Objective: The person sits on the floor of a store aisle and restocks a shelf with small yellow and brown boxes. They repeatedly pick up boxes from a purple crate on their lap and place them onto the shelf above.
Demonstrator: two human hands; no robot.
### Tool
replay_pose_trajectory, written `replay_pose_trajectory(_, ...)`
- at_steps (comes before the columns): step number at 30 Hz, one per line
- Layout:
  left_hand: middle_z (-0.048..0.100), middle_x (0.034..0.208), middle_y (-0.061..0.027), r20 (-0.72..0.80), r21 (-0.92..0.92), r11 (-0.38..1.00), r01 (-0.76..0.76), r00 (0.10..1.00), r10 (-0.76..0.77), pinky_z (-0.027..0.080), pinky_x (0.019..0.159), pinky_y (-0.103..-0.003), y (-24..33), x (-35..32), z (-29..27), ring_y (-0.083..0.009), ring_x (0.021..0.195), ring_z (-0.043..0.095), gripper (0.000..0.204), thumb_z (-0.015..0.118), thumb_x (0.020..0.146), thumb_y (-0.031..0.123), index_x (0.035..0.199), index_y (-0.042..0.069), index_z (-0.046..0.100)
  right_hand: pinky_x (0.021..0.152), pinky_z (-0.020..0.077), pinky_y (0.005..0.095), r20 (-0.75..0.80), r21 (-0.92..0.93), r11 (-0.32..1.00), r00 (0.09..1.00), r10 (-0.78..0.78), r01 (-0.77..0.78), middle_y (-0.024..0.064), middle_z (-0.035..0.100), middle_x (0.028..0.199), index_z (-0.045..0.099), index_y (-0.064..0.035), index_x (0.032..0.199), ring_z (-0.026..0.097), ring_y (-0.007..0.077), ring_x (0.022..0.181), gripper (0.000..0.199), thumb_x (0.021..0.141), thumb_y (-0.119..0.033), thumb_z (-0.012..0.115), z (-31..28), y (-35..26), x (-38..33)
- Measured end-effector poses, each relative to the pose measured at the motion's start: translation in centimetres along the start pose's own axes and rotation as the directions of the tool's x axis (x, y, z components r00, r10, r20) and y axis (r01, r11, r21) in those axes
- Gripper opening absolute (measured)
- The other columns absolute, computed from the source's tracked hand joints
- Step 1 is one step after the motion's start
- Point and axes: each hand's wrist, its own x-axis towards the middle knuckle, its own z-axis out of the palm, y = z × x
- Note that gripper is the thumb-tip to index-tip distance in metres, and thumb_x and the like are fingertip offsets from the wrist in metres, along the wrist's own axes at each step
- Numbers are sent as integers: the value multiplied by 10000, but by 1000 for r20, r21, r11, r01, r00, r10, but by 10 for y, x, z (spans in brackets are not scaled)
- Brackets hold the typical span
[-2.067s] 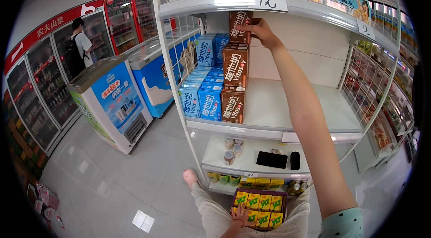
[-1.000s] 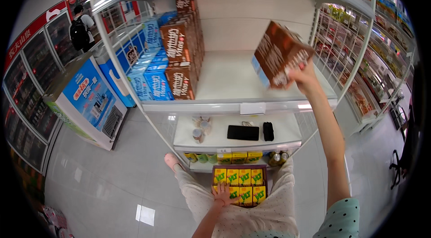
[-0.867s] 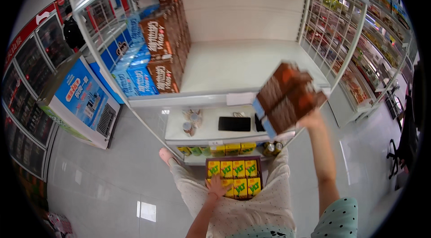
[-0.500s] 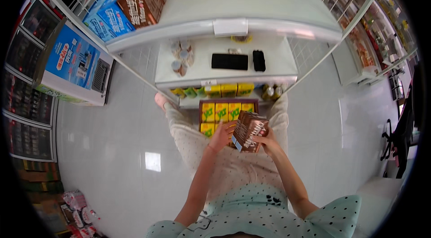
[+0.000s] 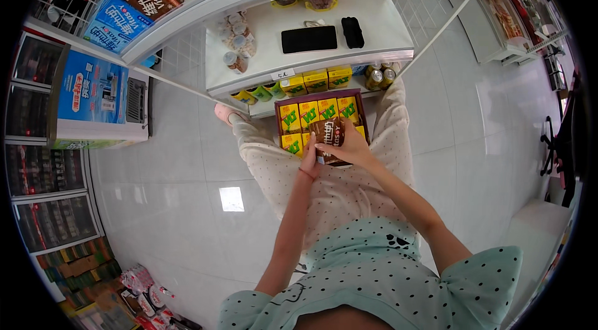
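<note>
A brown drink carton pack [image 5: 328,133] is between my two hands, tilted above the near part of an open box. My right hand [image 5: 355,146] grips its right side, fingers over the far end and thumb across the near part. My left hand [image 5: 311,154] presses along its left side with the fingers held together. Under the pack, a maroon cardboard box [image 5: 366,124] holds rows of yellow drink cartons [image 5: 309,113]. The pack and my hands hide some of the near-row cartons.
Beyond the box, a white shelf [image 5: 265,68] carries a black phone [image 5: 309,39], a black case [image 5: 352,32] and several small jars [image 5: 235,61]. More yellow cartons [image 5: 316,80] and cans [image 5: 374,79] stand below. A blue-and-white chest freezer [image 5: 99,90] is at left.
The brown pack has turned more upright in my hands. My left hand has closed in against its side, and my right hand has shifted its grip. The whole view has also shifted.
</note>
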Motion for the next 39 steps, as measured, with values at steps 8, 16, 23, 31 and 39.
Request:
replay_pose_trajectory(8, 640, 941, -41, -269, 91, 995, -42, 961, 65, 522, 735, -318, 6, 10, -10, -160, 850, 614, 305, 608, 855, 348, 1019, 91, 600, 793, 497, 391, 158, -175, 969, 966, 205, -177, 218, 613, 991, 322, 47, 1262, 615, 336, 931, 1013, 496, -410, 803, -5, -5, 7)
replay_pose_trajectory(16, 629, 912, -90, -162, -341, 940, 0, 985, -59, 528, 760, -417, 17, 12, -23, -230, 806, 620, 314, 558, 857, 337, 1047, 87, 562, 789, 487, 409, -270, -37, 987, 953, 139, -154, 202, 574, 1043, 312, -24, 1102, 596, 358, 953, 872, 497, -377, 831, -24, 46, 62)
replay_pose_trajectory(23, 623, 903, -79, -111, -363, 932, 22, 992, -66, 528, 737, -431, 13, 16, -26, -242, 796, 618, 280, 559, 858, 293, 1055, 94, 542, 743, 514, 387, -230, -373, 860, 933, 277, -347, 204, 443, 1192, 225, -71, 1254, 579, 335, 969, 952, 571, -372, 815, -6, 61, 100)
replay_pose_trajectory(31, 628, 921, -75, -63, -368, 929, 41, 996, -69, 514, 750, -444, 16, 7, -20, -241, 811, 614, 283, 572, 852, 288, 1059, 96, 548, 701, 534, 333, -118, -671, 645, 911, 394, -366, 183, 476, 1105, 112, -129, 1418, 599, 287, 887, 1114, 593, -412, 806, 7, 56, 100)
replay_pose_trajectory(39, 622, 911, -86, -72, -360, 932, 34, 995, -64, 510, 778, -459, 14, 10, -24, -248, 808, 613, 298, 571, 850, 298, 1060, 88, 549, 641, 519, 344, -80, -715, 601, 896, 436, -356, 178, 510, 1054, -43, -66, 1443, 621, 259, 788, 1174, 654, -448, 738, 3, 55, 102)
